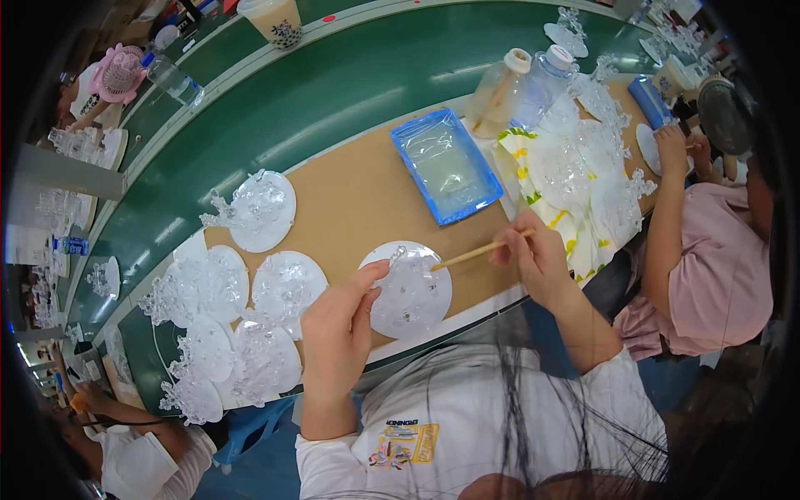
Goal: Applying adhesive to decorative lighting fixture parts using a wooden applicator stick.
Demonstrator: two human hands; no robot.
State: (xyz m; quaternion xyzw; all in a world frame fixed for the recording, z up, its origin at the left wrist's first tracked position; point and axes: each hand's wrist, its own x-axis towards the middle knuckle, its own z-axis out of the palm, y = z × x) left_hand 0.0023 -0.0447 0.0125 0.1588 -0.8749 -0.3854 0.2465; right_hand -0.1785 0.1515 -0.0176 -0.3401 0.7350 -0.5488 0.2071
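A round white disc (408, 304) with small clear bits on it lies on the brown board in front of me. My left hand (340, 321) is at its left edge, thumb and forefinger close together; what they hold, if anything, I cannot make out. Between the fingers of my right hand (540, 257) is a thin wooden stick (477, 253), held aslant with its darker tip over the disc's upper right part. A blue-rimmed tray (406, 158) with a pale, shiny filling stands beyond the disc.
White discs with clear plastic pieces (267, 212) cluster at the left. Two clear bottles (500, 87) stand behind a patterned sheet heaped with clear parts (575, 167). A drink cup (273, 21) is at the far edge. A co-worker in pink (717, 267) sits at the right.
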